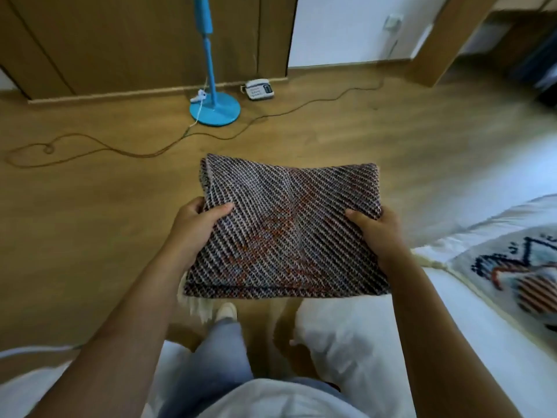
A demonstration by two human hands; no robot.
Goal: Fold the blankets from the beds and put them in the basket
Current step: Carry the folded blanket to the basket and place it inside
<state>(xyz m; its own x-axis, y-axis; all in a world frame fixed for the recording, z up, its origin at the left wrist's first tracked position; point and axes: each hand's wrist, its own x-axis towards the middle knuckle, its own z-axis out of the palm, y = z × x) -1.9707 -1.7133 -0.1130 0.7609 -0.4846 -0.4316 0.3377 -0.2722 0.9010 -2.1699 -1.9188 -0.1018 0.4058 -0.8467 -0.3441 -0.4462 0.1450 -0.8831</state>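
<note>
A folded knit blanket (286, 230) is held level at centre above the wooden floor (90, 224). The left hand (193, 227) grips its nine o'clock edge, the right hand (376, 233) its three o'clock edge, thumbs on top. A blue stand (214, 108) rises at eleven o'clock, a patterned blanket (518, 279) lies at four o'clock.

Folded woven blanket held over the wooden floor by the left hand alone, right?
No. In the head view both hands hold it: the left hand grips the left edge of the folded woven blanket, the right hand its right edge, over the wooden floor.
</note>
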